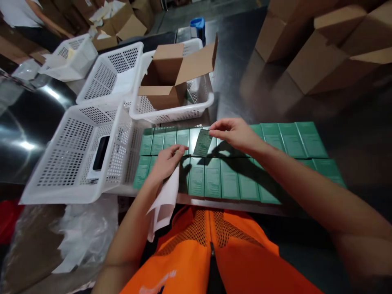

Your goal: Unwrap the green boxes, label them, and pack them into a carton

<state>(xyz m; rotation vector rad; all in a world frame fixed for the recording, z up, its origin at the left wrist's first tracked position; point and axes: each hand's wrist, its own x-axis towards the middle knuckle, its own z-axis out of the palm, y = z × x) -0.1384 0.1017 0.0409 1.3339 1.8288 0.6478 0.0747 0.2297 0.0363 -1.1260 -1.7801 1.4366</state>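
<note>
Pinching a green box [202, 143] tilted, long axis leaning away, right hand [234, 132]; left hand [167, 161] clutches white paper [163, 204].

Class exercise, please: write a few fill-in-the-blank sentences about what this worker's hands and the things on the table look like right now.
1. The right hand lifts one ____ box from the rows.
2. The left hand holds folded ____ paper.
3. An open cardboard box stands in a white ____.
4. The person wears an ____ vest.

Missing words: green; white; basket; orange
</note>
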